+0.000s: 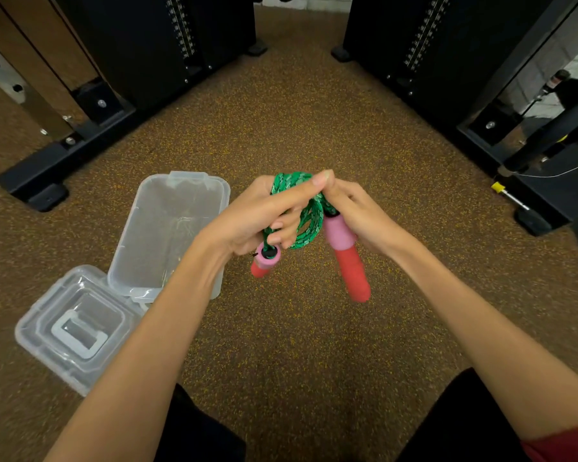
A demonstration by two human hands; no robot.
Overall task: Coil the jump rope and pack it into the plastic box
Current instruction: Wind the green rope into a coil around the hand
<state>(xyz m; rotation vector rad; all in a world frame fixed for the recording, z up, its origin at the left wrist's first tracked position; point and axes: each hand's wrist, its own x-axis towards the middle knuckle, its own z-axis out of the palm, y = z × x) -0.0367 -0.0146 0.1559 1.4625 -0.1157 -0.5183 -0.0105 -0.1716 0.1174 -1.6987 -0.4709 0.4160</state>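
The jump rope (309,218) is a green braided cord wound into a tight bundle, held above the floor between both hands. My left hand (257,216) grips the coil with its forefinger stretched across the top. My right hand (354,211) holds the rope where it enters one handle. Two pink-and-red handles hang down: a short-looking one (264,261) under my left hand and a longer one (349,258) under my right. The clear plastic box (167,228) stands open and empty on the floor to the left of my hands.
The box's clear lid (77,328) lies flat on the floor at the lower left, touching the box. Black gym machine frames (64,155) (501,121) flank the speckled brown rubber floor on both sides. My dark-clad knees sit at the bottom edge.
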